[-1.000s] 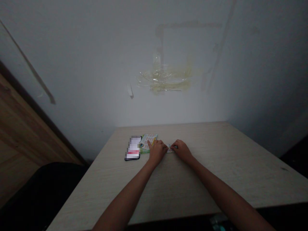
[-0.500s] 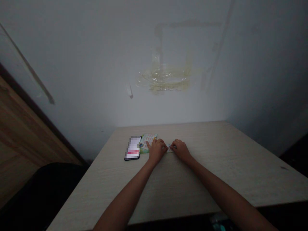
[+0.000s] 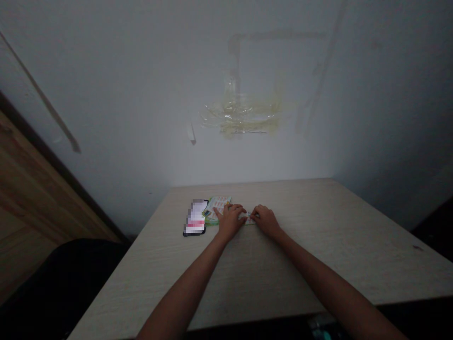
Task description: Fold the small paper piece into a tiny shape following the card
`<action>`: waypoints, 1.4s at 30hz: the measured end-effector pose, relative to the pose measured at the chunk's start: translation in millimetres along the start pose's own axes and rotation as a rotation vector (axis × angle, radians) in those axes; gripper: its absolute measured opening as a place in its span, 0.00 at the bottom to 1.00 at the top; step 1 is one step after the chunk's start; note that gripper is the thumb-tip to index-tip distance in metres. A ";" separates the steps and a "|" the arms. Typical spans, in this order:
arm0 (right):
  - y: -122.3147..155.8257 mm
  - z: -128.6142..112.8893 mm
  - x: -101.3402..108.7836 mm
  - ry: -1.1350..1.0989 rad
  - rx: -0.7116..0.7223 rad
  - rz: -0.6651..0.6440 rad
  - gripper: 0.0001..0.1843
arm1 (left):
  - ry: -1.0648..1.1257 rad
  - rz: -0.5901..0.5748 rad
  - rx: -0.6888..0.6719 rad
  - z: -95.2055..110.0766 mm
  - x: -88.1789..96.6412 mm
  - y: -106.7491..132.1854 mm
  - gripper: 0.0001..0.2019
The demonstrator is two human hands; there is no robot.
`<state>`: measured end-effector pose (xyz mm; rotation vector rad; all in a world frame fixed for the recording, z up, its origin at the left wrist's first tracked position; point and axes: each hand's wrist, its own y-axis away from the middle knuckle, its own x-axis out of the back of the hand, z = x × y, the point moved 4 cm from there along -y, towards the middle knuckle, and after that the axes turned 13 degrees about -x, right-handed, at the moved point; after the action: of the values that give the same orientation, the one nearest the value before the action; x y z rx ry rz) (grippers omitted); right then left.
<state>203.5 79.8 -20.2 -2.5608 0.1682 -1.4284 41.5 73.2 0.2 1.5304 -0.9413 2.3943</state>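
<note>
My left hand [image 3: 231,220] rests on a green-edged printed leaflet [image 3: 216,204]. Its fingers are apart, with a gap between thumb and forefinger, and it covers the leaflet's middle. Close on its right, my right hand [image 3: 266,220] has thumb and fingertips pinched together over a small pale printed piece of paper [image 3: 249,220]. Whatever lies between those fingertips is too small to make out. Whether the pale paper belongs to the leaflet is hidden by my left hand.
A phone [image 3: 195,218] with a lit, pixelated screen lies left of the leaflet, touching or nearly touching it. The pale wooden table [image 3: 304,264] meets a wall [image 3: 148,104] with peeling clear tape [image 3: 247,115]. A dark chair-like shape [image 3: 71,278] stands at the left.
The thumb and forefinger of my left hand have parted from their pinch. My right hand stays almost in place, still pinched. The phone and leaflet have not moved.
</note>
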 end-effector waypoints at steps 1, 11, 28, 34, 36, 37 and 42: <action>0.1 0.1 0.0 -0.006 -0.002 -0.004 0.04 | -0.005 -0.003 -0.007 -0.8 -1.1 0.1 0.10; -1.4 2.6 -2.8 0.003 0.023 0.015 0.04 | -0.097 -0.113 0.006 -11.7 -4.8 0.1 0.09; -4.2 11.3 -4.3 -0.081 0.053 0.113 0.03 | 0.009 -0.116 -0.119 -3.1 -1.3 0.8 0.09; -5.3 16.4 -4.1 -0.102 0.026 0.129 0.02 | 0.038 -0.133 -0.181 0.5 5.6 4.8 0.08; -5.4 18.1 -3.8 -0.120 0.027 0.137 0.02 | 0.028 -0.138 -0.209 2.4 8.2 6.6 0.08; -5.5 18.9 -3.7 -0.129 0.027 0.140 0.03 | 0.022 -0.141 -0.225 3.7 9.3 7.5 0.09; -6.1 21.4 -3.3 -0.170 0.035 0.148 0.08 | 0.014 -0.159 -0.246 9.2 12.1 11.3 0.09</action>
<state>220.0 89.0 -32.4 -2.5657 0.2962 -1.1465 37.9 56.6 8.4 1.4376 -1.0249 2.0907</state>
